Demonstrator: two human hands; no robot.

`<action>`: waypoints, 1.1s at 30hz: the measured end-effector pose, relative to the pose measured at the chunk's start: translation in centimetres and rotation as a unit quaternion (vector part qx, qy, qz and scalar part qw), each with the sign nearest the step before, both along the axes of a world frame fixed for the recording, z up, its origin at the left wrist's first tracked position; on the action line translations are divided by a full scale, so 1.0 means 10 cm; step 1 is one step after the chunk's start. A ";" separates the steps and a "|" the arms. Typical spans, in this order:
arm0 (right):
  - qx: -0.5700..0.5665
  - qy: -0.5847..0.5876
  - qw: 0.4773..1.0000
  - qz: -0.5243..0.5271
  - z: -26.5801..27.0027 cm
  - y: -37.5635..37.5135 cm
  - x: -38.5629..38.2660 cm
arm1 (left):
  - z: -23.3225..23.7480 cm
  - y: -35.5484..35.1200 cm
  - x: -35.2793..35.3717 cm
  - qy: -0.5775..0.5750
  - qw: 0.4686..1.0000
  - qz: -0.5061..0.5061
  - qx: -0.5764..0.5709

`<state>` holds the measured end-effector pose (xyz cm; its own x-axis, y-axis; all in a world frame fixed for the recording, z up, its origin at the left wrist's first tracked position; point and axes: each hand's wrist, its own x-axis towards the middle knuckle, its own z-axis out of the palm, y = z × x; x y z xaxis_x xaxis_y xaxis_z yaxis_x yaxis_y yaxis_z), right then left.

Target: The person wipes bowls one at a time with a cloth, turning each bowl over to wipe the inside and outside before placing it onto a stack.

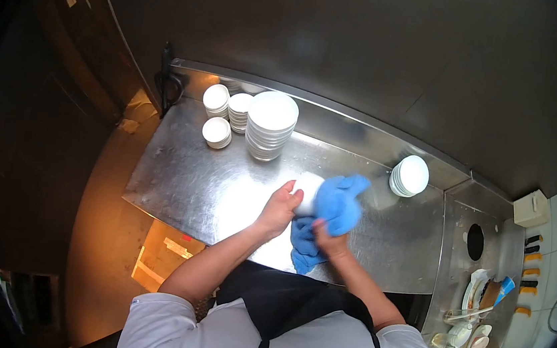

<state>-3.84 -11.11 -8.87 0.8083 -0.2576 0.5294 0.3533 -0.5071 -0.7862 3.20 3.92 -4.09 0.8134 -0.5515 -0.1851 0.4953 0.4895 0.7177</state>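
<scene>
My left hand (280, 208) grips a white bowl (308, 189) held on its side above the steel counter (204, 180). My right hand (329, 239) holds a blue cloth (339, 207) pressed against the bowl's open side; the cloth hangs down over the counter's front edge. Part of the bowl is hidden by the cloth.
At the back left stand a tall stack of white bowls (270, 125) and smaller stacks (217, 132) (216, 99) (239, 112). Another stack of white plates (410, 176) sits at the back right. A rack of mixed dishes (476, 314) lies at the right, beside a round hole (475, 241).
</scene>
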 end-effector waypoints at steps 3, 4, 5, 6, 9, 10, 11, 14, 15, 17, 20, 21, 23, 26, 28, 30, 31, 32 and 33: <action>-0.340 0.030 0.939 0.029 0.65 0.15 0.05 | -0.20 -0.07 -0.11 -0.179 0.978 -0.009 0.110; -0.232 0.029 0.972 0.016 0.60 0.11 0.13 | -0.20 -0.05 -0.12 -0.217 0.968 -0.013 0.126; -0.120 0.026 0.992 0.002 0.46 0.04 0.21 | -0.20 -0.04 -0.14 -0.255 0.956 -0.019 0.142; -0.007 0.021 1.000 -0.014 0.41 -0.02 0.29 | -0.33 -0.04 -0.16 -0.205 0.971 -0.047 0.113; 0.496 0.240 0.832 0.063 0.83 -0.27 0.44 | 0.28 0.03 -0.32 -0.344 0.902 -0.054 0.256; 0.570 0.206 0.786 0.123 0.86 -0.27 0.47 | 0.20 -0.05 -0.30 -0.495 0.833 0.070 0.237; 0.596 0.209 0.762 0.140 0.90 -0.25 0.47 | 0.17 -0.08 -0.22 -0.538 0.808 0.083 0.225; 0.620 0.230 0.734 0.155 0.88 -0.11 0.36 | 0.31 -0.07 -0.07 -0.631 0.730 0.128 0.228; 0.593 0.239 0.758 0.133 0.79 -0.04 0.29 | 0.46 -0.03 0.00 -0.659 0.699 0.139 0.241; 0.536 0.255 0.800 0.086 0.65 0.06 0.19 | 0.74 0.05 0.22 -0.709 0.634 0.156 0.266; 0.517 0.273 0.807 0.078 0.81 -0.03 0.14 | 1.09 0.26 0.62 -0.743 0.511 0.230 0.366; 0.518 0.280 0.806 0.066 0.80 -0.12 0.12 | 1.14 0.35 0.82 -0.756 0.482 0.235 0.376; 0.553 0.244 0.794 0.066 0.76 -0.27 0.12 | 1.19 0.46 0.99 -0.741 0.465 0.214 0.435; 0.580 0.218 0.782 0.071 0.74 -0.37 0.13 | 1.06 0.52 1.16 -0.720 0.451 0.161 0.503; 0.590 0.220 0.773 0.073 0.72 -0.39 0.08 | 0.98 0.50 1.19 -0.713 0.445 0.150 0.521; 0.599 0.226 0.765 0.073 0.73 -0.42 0.07 | 0.97 0.47 1.22 -0.700 0.446 0.131 0.543; 0.605 0.224 0.761 0.070 0.71 -0.45 0.07 | 0.98 0.48 1.23 -0.689 0.450 0.118 0.556; 0.611 0.224 0.756 0.066 0.67 -0.50 0.05 | 0.98 0.49 1.23 -0.677 0.454 0.104 0.570; 0.618 0.224 0.751 0.062 0.63 -0.54 0.03 | 0.98 0.50 1.24 -0.677 0.455 0.110 0.568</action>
